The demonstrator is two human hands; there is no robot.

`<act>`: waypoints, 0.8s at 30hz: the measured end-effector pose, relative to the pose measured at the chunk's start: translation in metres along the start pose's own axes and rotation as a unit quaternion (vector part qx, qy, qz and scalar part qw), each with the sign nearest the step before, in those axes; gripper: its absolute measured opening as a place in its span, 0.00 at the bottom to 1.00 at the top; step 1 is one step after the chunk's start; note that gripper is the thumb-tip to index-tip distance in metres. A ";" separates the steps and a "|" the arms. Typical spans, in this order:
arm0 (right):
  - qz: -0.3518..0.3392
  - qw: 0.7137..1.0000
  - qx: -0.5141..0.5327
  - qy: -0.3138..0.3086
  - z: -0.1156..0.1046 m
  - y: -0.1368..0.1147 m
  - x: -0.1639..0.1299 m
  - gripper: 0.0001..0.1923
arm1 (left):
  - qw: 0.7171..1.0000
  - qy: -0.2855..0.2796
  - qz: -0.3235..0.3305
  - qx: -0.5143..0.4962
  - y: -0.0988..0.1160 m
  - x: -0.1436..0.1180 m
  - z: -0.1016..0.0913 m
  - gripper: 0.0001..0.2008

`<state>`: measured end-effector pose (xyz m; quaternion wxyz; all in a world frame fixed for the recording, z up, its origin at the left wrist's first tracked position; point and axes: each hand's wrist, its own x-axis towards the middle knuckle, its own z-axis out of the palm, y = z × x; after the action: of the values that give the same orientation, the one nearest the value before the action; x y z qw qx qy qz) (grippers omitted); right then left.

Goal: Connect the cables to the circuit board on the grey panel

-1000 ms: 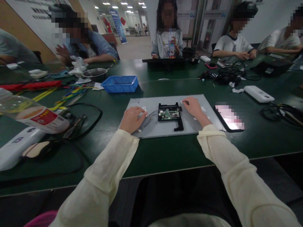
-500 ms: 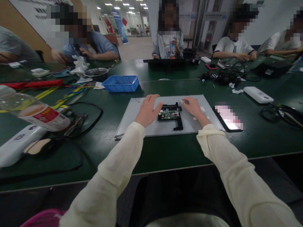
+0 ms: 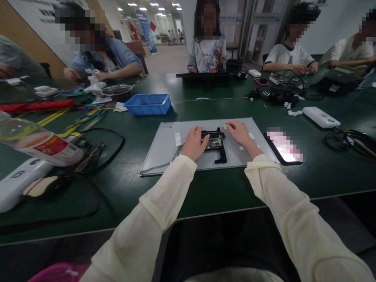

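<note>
A grey metal panel lies flat on the green table in front of me. A black frame with a green circuit board sits at its middle. My left hand rests palm down on the left side of the board, fingers spread over it. My right hand lies on the panel just right of the board, fingertips at a small white tape piece near the frame's top right corner. Thin grey wires run from the board toward the panel's lower left. Neither hand grips anything.
A lit phone lies right of the panel. A blue tray stands behind it. Left are a plastic bottle, black cables and a white device. Several other people sit around the table. Another white device lies far right.
My left hand moved from the panel's left part, where it held the wires, right onto the circuit board. The panel has swung slightly. My right hand stayed put.
</note>
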<state>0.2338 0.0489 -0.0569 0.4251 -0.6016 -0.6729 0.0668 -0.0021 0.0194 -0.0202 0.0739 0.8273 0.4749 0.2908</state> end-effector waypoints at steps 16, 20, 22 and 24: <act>-0.030 0.995 -0.080 -0.057 -0.003 -0.001 0.001 0.13 | 0.999 -0.032 -0.018 0.011 0.003 -0.001 0.001 0.21; -0.036 0.990 -0.116 -0.067 -0.006 -0.004 0.004 0.10 | 0.999 -0.040 -0.019 0.012 0.004 -0.001 -0.001 0.22; -0.038 0.987 -0.139 -0.065 -0.007 -0.007 0.004 0.10 | 0.999 -0.043 -0.022 0.009 0.005 -0.001 -0.001 0.22; -0.035 0.986 -0.153 -0.063 -0.009 -0.009 0.003 0.11 | 0.999 -0.042 -0.024 0.005 0.005 -0.001 -0.002 0.22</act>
<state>0.2328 0.0452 -0.0445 0.2874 -0.6299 -0.7214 -0.0141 0.0002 0.0151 -0.0172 0.0974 0.8274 0.4927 0.2514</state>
